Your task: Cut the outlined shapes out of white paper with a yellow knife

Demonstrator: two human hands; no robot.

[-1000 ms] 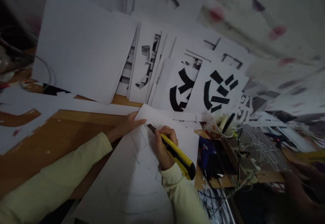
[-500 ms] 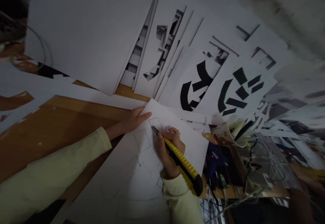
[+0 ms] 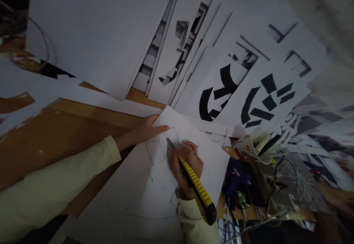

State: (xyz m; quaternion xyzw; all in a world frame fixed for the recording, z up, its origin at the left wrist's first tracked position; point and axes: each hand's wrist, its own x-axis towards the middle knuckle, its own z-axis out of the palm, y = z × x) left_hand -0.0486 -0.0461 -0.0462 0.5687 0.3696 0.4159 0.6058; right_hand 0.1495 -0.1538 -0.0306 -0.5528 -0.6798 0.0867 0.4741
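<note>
The step in hand looks like cutting along faint outlines on the white sheet (image 3: 138, 192) over the tabletop (image 3: 69, 137); the next move calls for a steady blade. The right hand (image 3: 195, 159) grips a yellow-and-black cutter (image 3: 199, 194), its tip near the sheet's far corner. The left hand (image 3: 144, 130) rests at the sheet's left edge; whether it pinches, I cannot tell. The sheet looks smooth, with thin greenish boxes.

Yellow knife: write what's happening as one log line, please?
right hand: holding yellow utility knife | left hand: at edge of white sheet | blade: near drawn outline
</note>
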